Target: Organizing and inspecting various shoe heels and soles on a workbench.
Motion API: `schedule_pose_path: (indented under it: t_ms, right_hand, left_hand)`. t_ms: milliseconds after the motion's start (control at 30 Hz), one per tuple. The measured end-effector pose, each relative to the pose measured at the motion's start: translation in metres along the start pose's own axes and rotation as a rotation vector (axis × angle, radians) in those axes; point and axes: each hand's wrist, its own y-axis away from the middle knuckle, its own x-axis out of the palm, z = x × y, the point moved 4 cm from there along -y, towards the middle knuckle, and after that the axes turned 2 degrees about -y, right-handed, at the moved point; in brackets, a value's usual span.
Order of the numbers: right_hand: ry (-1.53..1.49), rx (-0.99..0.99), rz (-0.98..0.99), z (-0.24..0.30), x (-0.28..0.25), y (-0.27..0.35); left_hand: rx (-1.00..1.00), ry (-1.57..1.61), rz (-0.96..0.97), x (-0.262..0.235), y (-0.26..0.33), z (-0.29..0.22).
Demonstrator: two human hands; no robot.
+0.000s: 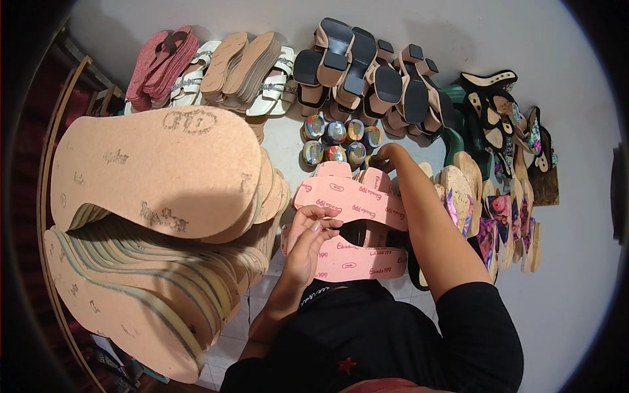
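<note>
Pink insole boards with red print (350, 198) lie before me, and a second pink piece (360, 263) is nearer my body. Over their left side is my left hand (310, 239), its fingers loosely bent and apart, with nothing visible in them. My right arm stretches forward across the right end of the boards. At its end my right hand (386, 156) is bent down beside a group of small round jars with colourful lids (335, 133); its fingers are mostly hidden, so whether it holds anything cannot be seen.
Tall stacks of tan foot-shaped soles (157, 170) fill the left side. Behind stand red soles (160, 65), white sandals (272, 88) and black-soled heeled shoes (354, 62). Floral sandals (504, 223) and a green thing (453, 141) are at right, near the wall.
</note>
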Motion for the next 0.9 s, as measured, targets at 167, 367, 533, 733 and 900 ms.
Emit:
schedule_pose_path:
  t_ms: [167,367,533,733,900]
  right_hand:
    - [0.048,-0.128,-0.008,0.011,0.006,0.014]
    - [-0.182,-0.004,-0.054,0.008,0.006,0.017]
    - [-0.343,-0.035,-0.056,0.015,0.010,0.031]
    - [-0.367,-0.131,-0.091,0.008,-0.007,0.031]
    - [0.123,-0.271,-0.256,0.062,0.015,0.114]
  left_hand:
    - [-0.004,-0.017,-0.025,-0.004,0.003,0.000]
    - [-0.014,-0.032,-0.032,-0.007,0.010,0.000]
    - [-0.011,-0.050,-0.060,-0.008,0.019,-0.005]
    - [-0.034,-0.083,-0.014,-0.001,0.023,-0.006]
    - [-0.034,-0.112,-0.001,0.008,0.033,-0.006]
